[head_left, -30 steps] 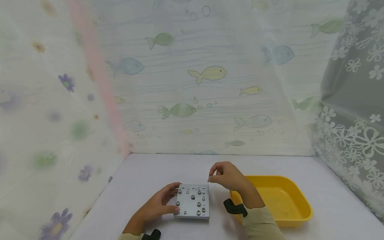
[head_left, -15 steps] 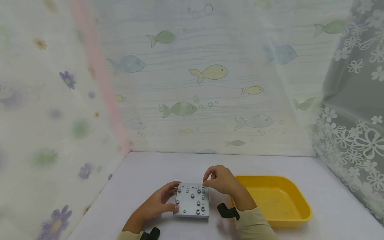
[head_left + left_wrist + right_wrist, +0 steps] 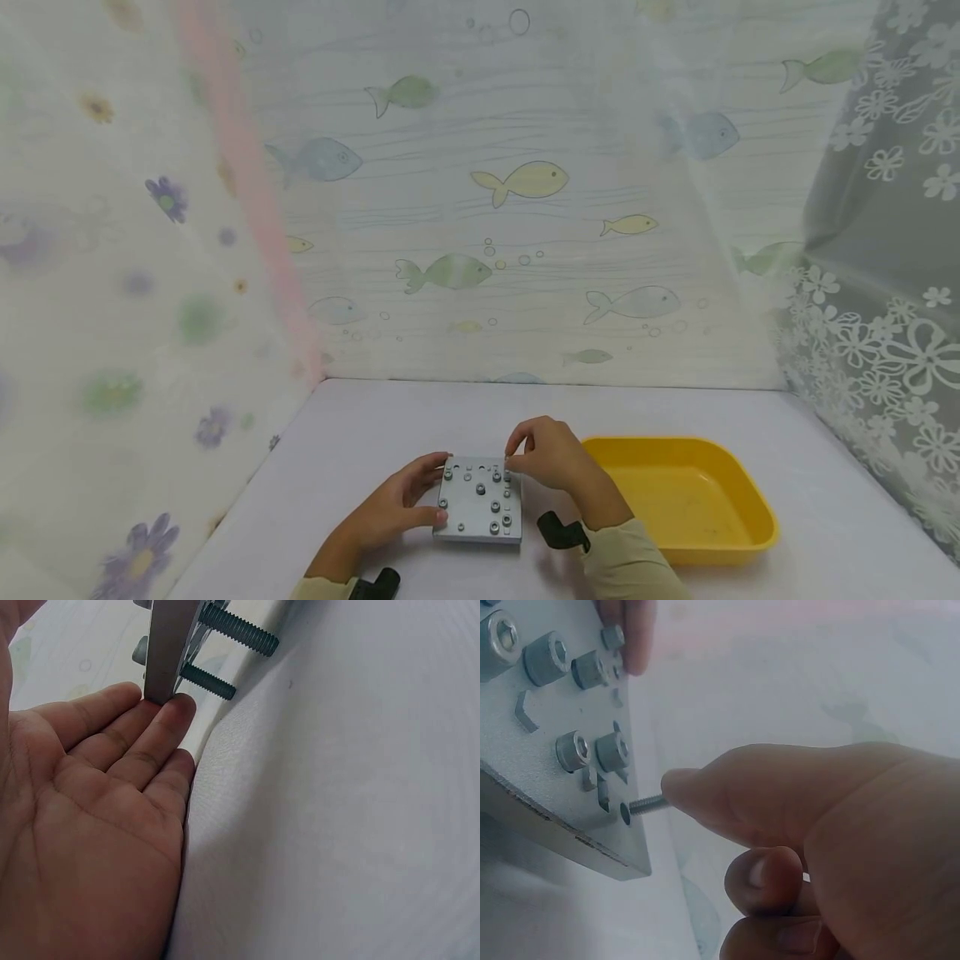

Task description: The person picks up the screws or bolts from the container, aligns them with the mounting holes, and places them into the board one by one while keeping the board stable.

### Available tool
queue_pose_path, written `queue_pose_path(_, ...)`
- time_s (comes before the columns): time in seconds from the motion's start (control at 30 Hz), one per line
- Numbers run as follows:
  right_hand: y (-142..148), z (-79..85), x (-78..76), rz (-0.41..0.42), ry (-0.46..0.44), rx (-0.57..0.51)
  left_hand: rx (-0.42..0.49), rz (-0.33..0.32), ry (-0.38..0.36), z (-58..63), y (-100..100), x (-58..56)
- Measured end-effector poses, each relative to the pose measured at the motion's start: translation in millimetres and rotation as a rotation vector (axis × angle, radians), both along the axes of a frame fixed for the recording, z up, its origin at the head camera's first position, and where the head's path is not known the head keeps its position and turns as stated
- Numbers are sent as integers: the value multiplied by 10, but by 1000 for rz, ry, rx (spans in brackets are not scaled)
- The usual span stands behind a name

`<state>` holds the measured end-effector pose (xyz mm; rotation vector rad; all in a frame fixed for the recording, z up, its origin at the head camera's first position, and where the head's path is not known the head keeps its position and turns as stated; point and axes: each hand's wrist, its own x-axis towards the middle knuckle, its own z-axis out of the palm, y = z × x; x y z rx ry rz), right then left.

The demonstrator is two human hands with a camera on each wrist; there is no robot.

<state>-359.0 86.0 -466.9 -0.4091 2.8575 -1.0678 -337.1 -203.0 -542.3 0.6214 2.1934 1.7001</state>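
A silver metal plate (image 3: 467,510) with several socket-head screws and holes is in front of me. My left hand (image 3: 393,508) holds its left side, thumb at the near edge and fingers at the far corner. In the left wrist view the fingertips touch the plate's edge, and threaded screw shanks (image 3: 241,630) stick out of its underside. Over the far right corner, my right hand (image 3: 553,454) pinches a small threaded screw (image 3: 649,804). The right wrist view shows the screw's tip at a round hole (image 3: 625,814) near the corner; its head is hidden by the fingers.
To the right, partly behind my right forearm, stands a yellow tray (image 3: 693,492). A white cloth covers the table (image 3: 420,417). Fish-print and flower-print curtains (image 3: 525,233) close in the back and sides.
My right hand has moved left and down with the screw, from beyond the plate's right edge to its far right corner. The left hand keeps its hold on the plate.
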Motion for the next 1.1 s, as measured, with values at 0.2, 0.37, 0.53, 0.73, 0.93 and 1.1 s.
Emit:
queue_pose_path(0.2, -3, -15, 13, -7, 4, 18, 4, 3, -10, -3, 11, 9)
queue_pose_path(0.37, -8, 6, 57, -9, -10, 18, 9, 7, -27, -28, 14, 15)
queue_pose_path(0.53, -10, 17, 68, -5, -9, 19, 6, 9, -20, -34, 12, 15)
queue_pose_path(0.73, -13, 11, 56, -5, -3, 25, 13, 7, -16, -37, 9, 10)
queue_pose_path(0.93, -23, 22, 62, 9, 1, 23, -4, 15, -14, -52, -10, -8)
queue_pose_path(1.1, -45, 45, 51, 5, -2, 21, -17, 11, -1, -43, -30, -33)
